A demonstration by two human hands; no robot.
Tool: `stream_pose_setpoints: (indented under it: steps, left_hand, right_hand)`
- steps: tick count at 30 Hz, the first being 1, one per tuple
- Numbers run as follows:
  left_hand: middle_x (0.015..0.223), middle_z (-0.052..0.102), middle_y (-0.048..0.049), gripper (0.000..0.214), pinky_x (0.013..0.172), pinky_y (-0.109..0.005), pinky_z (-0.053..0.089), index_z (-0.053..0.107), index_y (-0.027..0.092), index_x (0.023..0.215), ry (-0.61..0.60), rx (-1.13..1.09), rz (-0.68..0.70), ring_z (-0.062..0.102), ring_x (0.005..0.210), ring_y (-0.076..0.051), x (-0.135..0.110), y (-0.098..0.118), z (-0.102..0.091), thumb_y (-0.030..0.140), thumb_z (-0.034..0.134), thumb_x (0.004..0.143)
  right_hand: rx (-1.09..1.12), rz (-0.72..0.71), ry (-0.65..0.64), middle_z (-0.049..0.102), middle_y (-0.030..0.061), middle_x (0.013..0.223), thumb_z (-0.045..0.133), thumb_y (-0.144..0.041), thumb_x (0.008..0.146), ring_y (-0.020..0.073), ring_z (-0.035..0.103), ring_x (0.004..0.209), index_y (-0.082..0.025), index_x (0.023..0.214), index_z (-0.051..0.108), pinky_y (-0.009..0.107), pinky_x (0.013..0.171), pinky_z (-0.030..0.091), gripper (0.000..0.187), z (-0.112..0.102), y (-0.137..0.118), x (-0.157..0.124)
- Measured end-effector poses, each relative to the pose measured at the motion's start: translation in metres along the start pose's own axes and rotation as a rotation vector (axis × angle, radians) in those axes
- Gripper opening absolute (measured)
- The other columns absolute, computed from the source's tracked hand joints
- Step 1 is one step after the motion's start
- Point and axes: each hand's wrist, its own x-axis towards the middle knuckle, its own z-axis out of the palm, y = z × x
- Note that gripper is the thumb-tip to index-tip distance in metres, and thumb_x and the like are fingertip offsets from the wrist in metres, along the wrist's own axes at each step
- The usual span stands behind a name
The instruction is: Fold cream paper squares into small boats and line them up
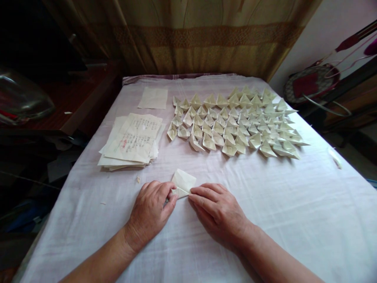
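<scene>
A small folded piece of paper [184, 181], pale and creased, lies on the white cloth between my two hands. My left hand [153, 202] pinches its left corner between thumb and curled fingers. The fingers of my right hand [216, 208] are held together, with their tips on the paper's right corner; the right thumb is hidden underneath. Beyond the paper, to the right, stand rows of folded paper boats [218, 129]. A stack of handwritten sheets [132, 139] lies to the left, past my left hand.
A single blank sheet [153, 98] lies behind the stack. The cloth-covered table [282, 220] reaches a curtain [188, 43] at the back. To the left is a dark wooden cabinet [88, 102]. A white, narrow object [335, 158] rests near the right edge.
</scene>
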Motion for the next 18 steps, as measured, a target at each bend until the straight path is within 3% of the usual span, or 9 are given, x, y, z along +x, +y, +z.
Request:
stream_pose_setpoints:
  steps: [7,13,18]
  left_hand:
    - [0.079,0.063,0.0004,0.011,0.07,-0.032,0.041,0.057,0.019,0.104,0.013,-0.014,0.012,0.057,0.073,-0.019,-0.0006,-0.0011,0.0005,0.02,0.055,0.093]
    - [0.078,0.064,0.0002,0.007,0.07,-0.033,0.039,0.061,0.022,0.093,-0.068,-0.043,0.054,0.056,0.075,-0.02,0.0012,-0.0013,-0.0032,0.02,0.054,0.095]
    - [0.078,0.066,-0.0001,0.011,0.07,-0.033,0.038,0.062,0.022,0.093,-0.066,-0.071,0.04,0.056,0.075,-0.02,0.0018,-0.0008,-0.0051,0.023,0.052,0.097]
  right_hand:
    - [-0.017,0.0,0.006,0.072,0.0066,0.104,0.054,-0.019,0.097,0.0211,0.061,0.091,-0.02,0.109,0.069,0.037,0.08,0.049,0.019,0.0003,-0.0027,0.0008]
    - [-0.035,0.009,-0.022,0.071,0.0056,0.105,0.054,-0.019,0.097,0.0217,0.059,0.092,-0.021,0.111,0.068,0.037,0.08,0.047,0.02,0.0019,-0.0018,0.0012]
    - [-0.018,0.024,-0.042,0.07,0.005,0.106,0.055,-0.019,0.096,0.0214,0.058,0.093,-0.021,0.112,0.067,0.037,0.081,0.046,0.02,0.0031,-0.0007,0.0008]
